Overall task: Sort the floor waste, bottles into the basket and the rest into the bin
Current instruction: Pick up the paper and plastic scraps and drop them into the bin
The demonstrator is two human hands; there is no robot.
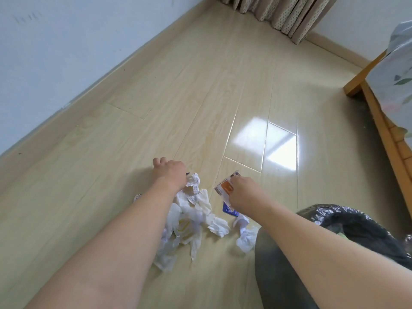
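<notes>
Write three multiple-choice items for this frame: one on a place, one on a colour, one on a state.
1. Where is the bin relative to the paper pile?
A. left
B. right
C. by the curtain

2. What colour is the bin's liner?
A. black
B. white
C. blue

3. What is the right hand doing?
A. hanging idle
B. pressing flat on the floor
C. holding an orange packet

Answers: 1 B, the bin sits at the lower right, the pile centre-left. 2 A, glossy black plastic drapes the rim. 3 C, the fingers close on the packet's edge.
</notes>
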